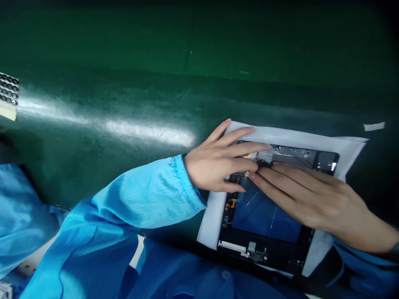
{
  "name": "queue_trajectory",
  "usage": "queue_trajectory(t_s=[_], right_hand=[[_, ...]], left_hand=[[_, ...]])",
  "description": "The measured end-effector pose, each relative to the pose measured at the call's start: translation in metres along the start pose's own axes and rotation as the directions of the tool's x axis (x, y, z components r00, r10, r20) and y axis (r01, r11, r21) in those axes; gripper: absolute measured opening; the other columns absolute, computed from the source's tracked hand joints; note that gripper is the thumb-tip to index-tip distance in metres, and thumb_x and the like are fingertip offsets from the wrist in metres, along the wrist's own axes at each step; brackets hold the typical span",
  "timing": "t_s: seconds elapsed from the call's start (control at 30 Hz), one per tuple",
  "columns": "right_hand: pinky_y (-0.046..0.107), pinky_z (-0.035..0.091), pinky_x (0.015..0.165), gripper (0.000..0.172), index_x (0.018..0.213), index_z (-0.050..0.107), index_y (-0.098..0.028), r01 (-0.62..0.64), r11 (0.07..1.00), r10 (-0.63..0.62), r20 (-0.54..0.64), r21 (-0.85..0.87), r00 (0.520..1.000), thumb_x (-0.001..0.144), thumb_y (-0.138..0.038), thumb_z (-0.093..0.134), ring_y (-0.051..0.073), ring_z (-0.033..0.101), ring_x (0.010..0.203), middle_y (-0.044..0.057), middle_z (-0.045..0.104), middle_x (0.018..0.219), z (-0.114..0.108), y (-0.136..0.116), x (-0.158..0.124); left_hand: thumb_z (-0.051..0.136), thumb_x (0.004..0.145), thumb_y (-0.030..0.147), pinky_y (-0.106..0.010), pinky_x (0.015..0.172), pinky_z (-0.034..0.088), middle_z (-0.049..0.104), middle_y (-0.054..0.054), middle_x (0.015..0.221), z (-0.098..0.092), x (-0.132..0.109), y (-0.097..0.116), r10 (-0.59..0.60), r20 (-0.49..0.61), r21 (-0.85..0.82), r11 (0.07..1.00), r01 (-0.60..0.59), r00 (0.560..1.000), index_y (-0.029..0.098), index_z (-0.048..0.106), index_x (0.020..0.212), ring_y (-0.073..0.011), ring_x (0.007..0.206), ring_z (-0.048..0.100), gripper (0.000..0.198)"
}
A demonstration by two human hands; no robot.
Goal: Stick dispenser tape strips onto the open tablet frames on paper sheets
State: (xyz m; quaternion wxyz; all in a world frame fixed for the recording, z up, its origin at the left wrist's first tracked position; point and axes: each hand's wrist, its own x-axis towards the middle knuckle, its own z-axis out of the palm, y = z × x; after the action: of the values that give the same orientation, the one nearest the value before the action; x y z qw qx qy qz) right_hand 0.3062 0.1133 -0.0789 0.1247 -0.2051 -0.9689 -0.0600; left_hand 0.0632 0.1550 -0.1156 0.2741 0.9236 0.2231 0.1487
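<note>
An opened tablet (264,224) lies face down on a white sheet (299,136) on the green bench, showing a blue battery area and small circuit parts. My left hand (218,162) rests on its upper left part, fingers stretched out flat over the sheet and the frame. My right hand (305,191) comes in from the right, fingers laid flat and together, their tips pressing on the tablet's inside close to my left fingertips. Neither hand holds anything that I can see.
The green bench top (124,108) stretches to the left and back, with a bright glare streak. A card of small black round parts (8,89) sits at the far left edge. A scrap of white tape (374,126) lies at the right. Blue sleeves fill the lower left.
</note>
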Motion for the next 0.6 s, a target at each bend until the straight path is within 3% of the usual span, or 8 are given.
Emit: queue_trajectory(t_s=[0.13,0.27,0.4,0.5,0.6], right_hand=[[0.039,0.057,0.085,0.028,0.111,0.070,-0.006,-0.008,1.000,0.008,-0.031,0.028,0.999,0.086,0.001,0.058,0.025,0.067,0.098,0.012,0.074,0.106,0.002,-0.002,-0.005],[0.038,0.056,0.084,0.027,0.111,0.069,-0.006,-0.009,1.000,0.010,-0.053,0.015,0.999,0.086,0.000,0.060,0.023,0.067,0.096,0.012,0.074,0.108,0.006,-0.002,-0.008],[0.037,0.056,0.083,0.027,0.112,0.068,-0.005,-0.004,1.000,0.003,-0.068,-0.016,0.998,0.086,0.000,0.060,0.024,0.067,0.097,0.011,0.074,0.110,0.005,-0.002,-0.006],[0.034,0.057,0.081,0.024,0.105,0.070,-0.007,0.039,0.998,-0.041,-0.044,-0.058,0.998,0.087,0.002,0.058,0.021,0.068,0.093,0.009,0.075,0.105,0.000,-0.001,-0.004],[0.032,0.055,0.077,0.026,0.102,0.071,-0.009,-0.001,0.997,-0.001,-0.026,-0.071,1.000,0.088,0.003,0.053,0.019,0.067,0.094,0.008,0.075,0.104,0.000,-0.001,-0.002]], left_hand=[[0.062,0.096,0.045,-0.057,0.121,0.033,0.064,-0.006,0.139,0.006,-0.014,0.010,0.094,-0.088,0.214,0.974,-0.073,0.992,0.023,0.072,0.111,-0.0312,0.137,0.051,0.028],[0.056,0.101,0.034,-0.048,0.108,0.048,0.070,-0.006,0.129,0.003,-0.020,0.020,0.182,-0.093,0.379,0.915,-0.134,0.979,0.020,0.071,0.118,-0.0264,0.123,0.062,0.026],[0.052,0.103,0.029,-0.044,0.104,0.051,0.071,-0.005,0.126,-0.002,-0.017,0.025,0.210,-0.073,0.490,0.859,-0.148,0.975,0.019,0.072,0.115,-0.0246,0.119,0.065,0.025],[0.054,0.102,0.027,-0.044,0.104,0.050,0.071,-0.006,0.126,-0.003,-0.015,0.025,0.217,-0.054,0.511,0.845,-0.160,0.975,0.018,0.072,0.113,-0.0246,0.118,0.064,0.023],[0.053,0.102,0.028,-0.043,0.103,0.050,0.071,-0.007,0.126,-0.001,-0.015,0.024,0.219,-0.045,0.507,0.846,-0.166,0.975,0.017,0.072,0.114,-0.0245,0.118,0.063,0.025]])
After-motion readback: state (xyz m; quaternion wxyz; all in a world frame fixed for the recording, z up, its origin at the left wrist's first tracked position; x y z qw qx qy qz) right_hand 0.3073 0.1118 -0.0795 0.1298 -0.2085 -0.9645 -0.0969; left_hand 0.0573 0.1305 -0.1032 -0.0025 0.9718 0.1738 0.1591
